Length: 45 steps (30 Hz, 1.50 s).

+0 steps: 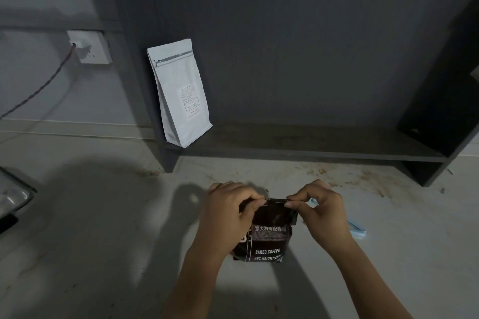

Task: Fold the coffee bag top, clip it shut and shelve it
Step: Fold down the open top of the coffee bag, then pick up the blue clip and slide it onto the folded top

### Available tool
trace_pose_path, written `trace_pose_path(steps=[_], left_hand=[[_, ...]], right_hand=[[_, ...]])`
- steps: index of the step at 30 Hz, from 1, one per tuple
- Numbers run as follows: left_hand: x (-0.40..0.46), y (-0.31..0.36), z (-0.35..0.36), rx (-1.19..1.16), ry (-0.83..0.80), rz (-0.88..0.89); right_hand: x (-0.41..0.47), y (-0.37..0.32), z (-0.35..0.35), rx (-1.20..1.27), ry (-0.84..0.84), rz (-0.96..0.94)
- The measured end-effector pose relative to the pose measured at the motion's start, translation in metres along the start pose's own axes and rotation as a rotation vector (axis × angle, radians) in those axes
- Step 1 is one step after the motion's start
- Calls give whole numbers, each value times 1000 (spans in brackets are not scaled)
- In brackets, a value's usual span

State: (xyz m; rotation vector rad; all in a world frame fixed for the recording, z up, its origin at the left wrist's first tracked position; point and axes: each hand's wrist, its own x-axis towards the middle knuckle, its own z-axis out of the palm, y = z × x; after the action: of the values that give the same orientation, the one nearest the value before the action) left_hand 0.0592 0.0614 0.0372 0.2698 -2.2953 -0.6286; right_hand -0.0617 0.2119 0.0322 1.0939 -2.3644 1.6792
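A dark coffee bag [268, 238] with white print stands on the pale counter in front of me. My left hand [230, 211] pinches the bag's top edge at its left corner. My right hand [320, 208] pinches the same edge at the right corner. The top strip is bent over between my fingers. A light blue clip [356, 228] lies on the counter just right of the bag, partly hidden behind my right hand. The dark shelf board [324, 144] runs behind the bag, a little above the counter.
A white coffee bag [181, 96] stands at the shelf's left end. A wall socket [89, 46] with a cable sits at the left. A dark appliance corner [13, 197] shows at the left edge. Coffee grounds are scattered on the counter [103, 215] near the shelf.
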Motion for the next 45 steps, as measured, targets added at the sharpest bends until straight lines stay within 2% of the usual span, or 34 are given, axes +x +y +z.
trace_pose_path(steps=[5,13,17,20,24,28,30,39,45], left_hand=[[4,9,6,3,-78,46],[2,11,16,44,-39,6],[-3,9,18,1,-39,-8],[-3,12,17,4,-54,-10],[-1,15,15,17,-47,-24],[3,16,18,-3,-28,-47],[3,14,20,-21,-27,-61],[4,12,20,-31,-36,-89],[3,14,18,-24,-32,-84]], right_hand=[[-3,-4,2,-16,2,-53],[-11,-7,-17,-34,-55,-78],[-12,14,-34,-125,113,-23],[-13,40,-45,-277,178,100],[-21,74,-55,-425,74,307],[-27,100,-55,-578,-159,554],[-30,109,-52,-631,-257,609],[-38,117,-30,-758,-196,513],[-44,110,-20,-511,-142,384]])
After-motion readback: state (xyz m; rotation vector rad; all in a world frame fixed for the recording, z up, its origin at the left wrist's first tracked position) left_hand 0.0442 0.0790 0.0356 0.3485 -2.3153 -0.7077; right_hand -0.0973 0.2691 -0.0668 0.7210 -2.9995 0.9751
